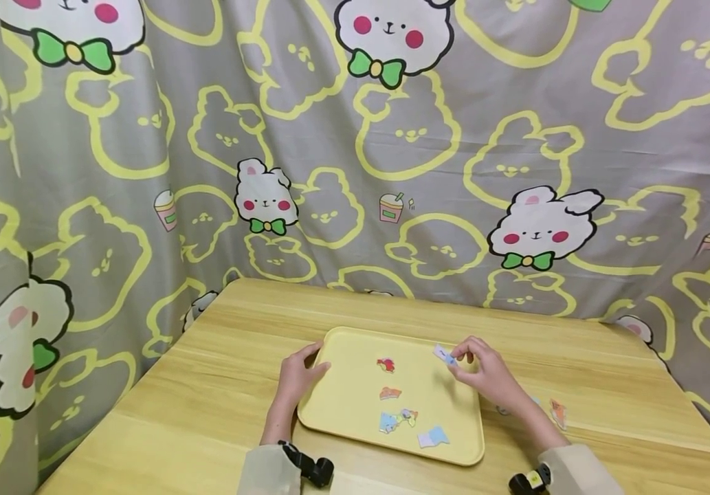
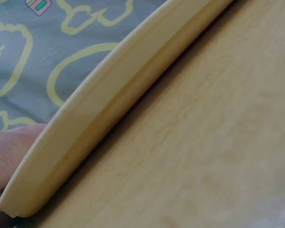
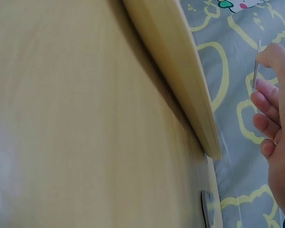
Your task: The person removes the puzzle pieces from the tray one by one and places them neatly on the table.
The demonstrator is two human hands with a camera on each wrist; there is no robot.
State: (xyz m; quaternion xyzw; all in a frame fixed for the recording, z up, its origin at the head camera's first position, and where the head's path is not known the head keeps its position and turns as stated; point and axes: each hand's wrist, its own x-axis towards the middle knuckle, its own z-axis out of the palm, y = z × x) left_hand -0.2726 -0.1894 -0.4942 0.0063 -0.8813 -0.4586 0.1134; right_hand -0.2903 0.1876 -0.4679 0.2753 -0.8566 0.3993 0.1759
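My right hand pinches a flat lilac-and-blue puzzle piece between thumb and fingers, over the right side of the yellow tray. In the right wrist view that piece appears edge-on, a thin strip at the fingertips. My left hand holds the tray's left rim, its thumb on the rim; the tray's side hides most of it in the left wrist view. On the tray lie a red piece, an orange piece, a blue-and-yellow cluster and a lilac-and-blue piece.
The tray rests on a wooden table. Right of it lies an orange piece, and bluish pieces are partly hidden by the right forearm. A grey patterned curtain hangs behind the table and at both sides.
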